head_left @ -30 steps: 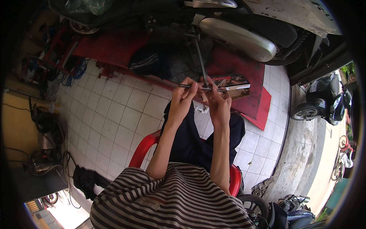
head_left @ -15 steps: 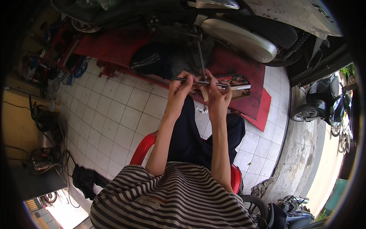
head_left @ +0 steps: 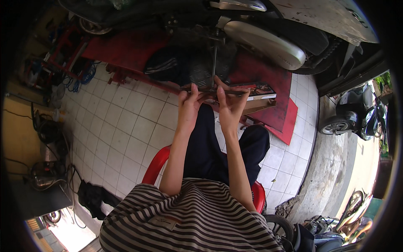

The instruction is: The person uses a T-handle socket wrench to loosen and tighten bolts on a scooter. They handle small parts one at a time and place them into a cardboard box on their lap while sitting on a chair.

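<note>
My left hand point(head_left: 188, 103) is closed on the left part of the crossbar of a T-handle wrench point(head_left: 215, 62). With thumb and fingers, my right hand point(head_left: 229, 106) grips the bar's right part. The wrench's long metal shaft runs away from me to the underside of a motor scooter, beside its silver side cover point(head_left: 265, 44). Shadow hides where its tip meets the machine. My fingers cover parts of the crossbar.
A red lift platform point(head_left: 279, 90) lies under the scooter. On it are a printed cardboard box point(head_left: 261, 105) and a dark cloth-like item with pale stripes point(head_left: 161, 67). I sit on a red chair point(head_left: 155, 164) over white tiles. Parked motorbikes point(head_left: 352, 110) stand at the right.
Both hands have moved slightly left with the crossbar. The wrench's near end has swung left, and its shaft now slants less to the right. My right hand has turned on the bar.
</note>
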`<act>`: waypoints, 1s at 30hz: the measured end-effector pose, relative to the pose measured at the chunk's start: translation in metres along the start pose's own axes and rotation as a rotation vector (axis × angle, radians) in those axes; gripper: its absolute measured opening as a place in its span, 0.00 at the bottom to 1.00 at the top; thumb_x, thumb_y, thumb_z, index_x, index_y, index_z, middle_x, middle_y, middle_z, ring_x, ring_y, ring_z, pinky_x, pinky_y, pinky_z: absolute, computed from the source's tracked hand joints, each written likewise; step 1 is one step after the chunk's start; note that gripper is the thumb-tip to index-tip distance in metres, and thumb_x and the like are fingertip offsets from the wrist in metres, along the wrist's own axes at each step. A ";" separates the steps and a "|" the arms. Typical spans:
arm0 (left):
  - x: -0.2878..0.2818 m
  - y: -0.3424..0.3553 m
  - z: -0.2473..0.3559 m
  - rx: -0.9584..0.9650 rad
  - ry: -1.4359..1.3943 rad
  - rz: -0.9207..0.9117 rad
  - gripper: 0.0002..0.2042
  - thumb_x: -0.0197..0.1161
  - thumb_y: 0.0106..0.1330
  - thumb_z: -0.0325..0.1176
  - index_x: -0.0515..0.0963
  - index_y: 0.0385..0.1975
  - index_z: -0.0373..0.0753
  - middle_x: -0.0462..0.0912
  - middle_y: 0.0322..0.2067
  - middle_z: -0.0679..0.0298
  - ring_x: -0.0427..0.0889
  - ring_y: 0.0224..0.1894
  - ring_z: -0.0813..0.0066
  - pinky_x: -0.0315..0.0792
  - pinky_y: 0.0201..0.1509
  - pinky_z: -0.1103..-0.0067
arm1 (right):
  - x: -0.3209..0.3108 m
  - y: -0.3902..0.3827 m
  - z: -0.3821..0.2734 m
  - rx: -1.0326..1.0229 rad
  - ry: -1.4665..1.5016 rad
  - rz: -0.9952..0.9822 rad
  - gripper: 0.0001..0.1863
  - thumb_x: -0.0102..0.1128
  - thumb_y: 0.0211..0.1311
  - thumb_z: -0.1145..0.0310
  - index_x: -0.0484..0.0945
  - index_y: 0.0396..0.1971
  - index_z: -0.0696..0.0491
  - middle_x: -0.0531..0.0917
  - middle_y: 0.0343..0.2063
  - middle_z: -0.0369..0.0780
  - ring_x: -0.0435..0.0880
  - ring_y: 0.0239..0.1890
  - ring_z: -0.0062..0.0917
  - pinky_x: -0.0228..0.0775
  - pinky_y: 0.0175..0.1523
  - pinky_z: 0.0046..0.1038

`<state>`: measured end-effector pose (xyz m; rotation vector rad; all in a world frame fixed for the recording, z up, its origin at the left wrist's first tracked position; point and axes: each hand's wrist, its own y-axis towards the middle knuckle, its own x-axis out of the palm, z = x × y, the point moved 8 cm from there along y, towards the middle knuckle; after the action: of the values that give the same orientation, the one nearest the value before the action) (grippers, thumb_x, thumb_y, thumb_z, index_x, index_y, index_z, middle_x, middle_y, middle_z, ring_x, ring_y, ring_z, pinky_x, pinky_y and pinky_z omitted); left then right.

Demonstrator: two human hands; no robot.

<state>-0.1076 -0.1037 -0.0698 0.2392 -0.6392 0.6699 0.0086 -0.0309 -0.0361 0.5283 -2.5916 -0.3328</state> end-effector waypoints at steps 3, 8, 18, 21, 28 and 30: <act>-0.018 0.004 -0.006 -0.024 -0.037 0.012 0.15 0.52 0.78 0.42 0.76 0.40 0.34 0.85 0.40 0.56 0.85 0.44 0.67 0.78 0.51 0.69 | 0.010 -0.004 0.003 -0.034 -0.200 -0.034 0.17 0.57 0.70 0.78 0.55 0.43 0.59 0.85 0.49 0.53 0.85 0.47 0.22 0.79 0.45 0.22; -0.024 0.006 -0.020 -0.111 -0.121 -0.010 0.17 0.51 0.79 0.43 0.77 0.44 0.34 0.84 0.42 0.58 0.83 0.45 0.69 0.75 0.52 0.71 | 0.018 -0.005 -0.001 -0.207 -0.487 -0.110 0.18 0.55 0.73 0.76 0.51 0.43 0.58 0.87 0.45 0.48 0.84 0.40 0.17 0.72 0.44 0.16; -0.022 0.003 -0.028 -0.115 -0.206 -0.025 0.15 0.50 0.79 0.40 0.77 0.46 0.33 0.84 0.41 0.59 0.83 0.41 0.70 0.75 0.49 0.72 | 0.017 0.000 -0.002 -0.122 -0.453 -0.165 0.18 0.57 0.67 0.82 0.54 0.42 0.63 0.88 0.36 0.50 0.89 0.43 0.40 0.78 0.40 0.28; -0.026 0.001 -0.030 -0.112 -0.223 -0.007 0.15 0.50 0.79 0.40 0.77 0.46 0.33 0.84 0.41 0.59 0.83 0.42 0.70 0.74 0.49 0.72 | 0.018 -0.001 -0.004 -0.132 -0.480 -0.187 0.18 0.57 0.67 0.82 0.54 0.41 0.63 0.88 0.36 0.50 0.90 0.41 0.41 0.78 0.39 0.28; -0.025 0.002 -0.029 -0.110 -0.242 0.001 0.16 0.51 0.79 0.41 0.77 0.47 0.33 0.83 0.41 0.58 0.82 0.43 0.70 0.74 0.49 0.72 | 0.025 -0.001 -0.014 -0.144 -0.541 -0.207 0.17 0.56 0.68 0.82 0.54 0.42 0.62 0.88 0.36 0.51 0.90 0.40 0.41 0.79 0.40 0.28; -0.026 0.003 -0.029 -0.113 -0.222 -0.027 0.16 0.50 0.79 0.41 0.77 0.47 0.34 0.83 0.42 0.59 0.81 0.45 0.71 0.73 0.51 0.72 | 0.025 0.000 -0.014 -0.145 -0.515 -0.201 0.17 0.56 0.68 0.82 0.54 0.42 0.62 0.88 0.35 0.51 0.90 0.40 0.41 0.79 0.40 0.29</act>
<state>-0.1111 -0.1026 -0.1089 0.2180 -0.8822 0.5838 -0.0046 -0.0435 -0.0146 0.7300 -2.9711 -0.8117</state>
